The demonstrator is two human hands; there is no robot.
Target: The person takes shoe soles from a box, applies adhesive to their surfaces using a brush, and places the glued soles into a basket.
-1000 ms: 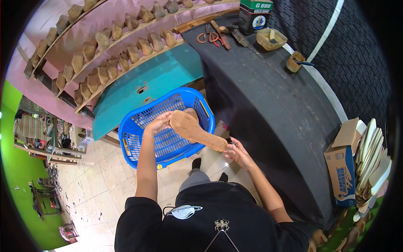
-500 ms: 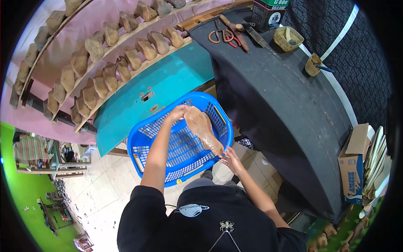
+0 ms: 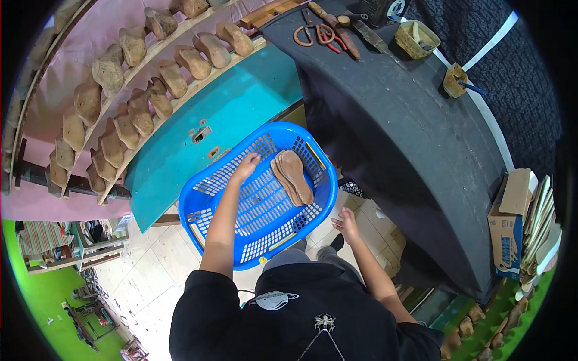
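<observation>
A small stack of tan, sole-shaped pieces, like shoe insoles (image 3: 291, 176), lies in the right part of a blue plastic laundry basket (image 3: 245, 255). Over the basket, just left of the stack, is my left hand (image 3: 247, 165); its fingers are loosely bent and apart from the stack, with nothing seen in them. My right hand (image 3: 346, 225) hovers outside the basket's right front side, fingers spread, holding nothing. The basket's slotted floor shows to the left of the stack.
Racks of wooden shoe lasts (image 3: 138, 111) stand at the far left, above a turquoise panel (image 3: 174, 159). To the right, a dark-covered table (image 3: 397, 102) carries scissors (image 3: 313, 36), a yellowish bowl (image 3: 415, 41) and a small pot (image 3: 453, 81). Beyond it stands a cardboard box (image 3: 504, 234).
Both hands have let go of the insole stack, which now rests in the basket. My right hand has drawn back to the right; my left has moved slightly left, off the stack.
</observation>
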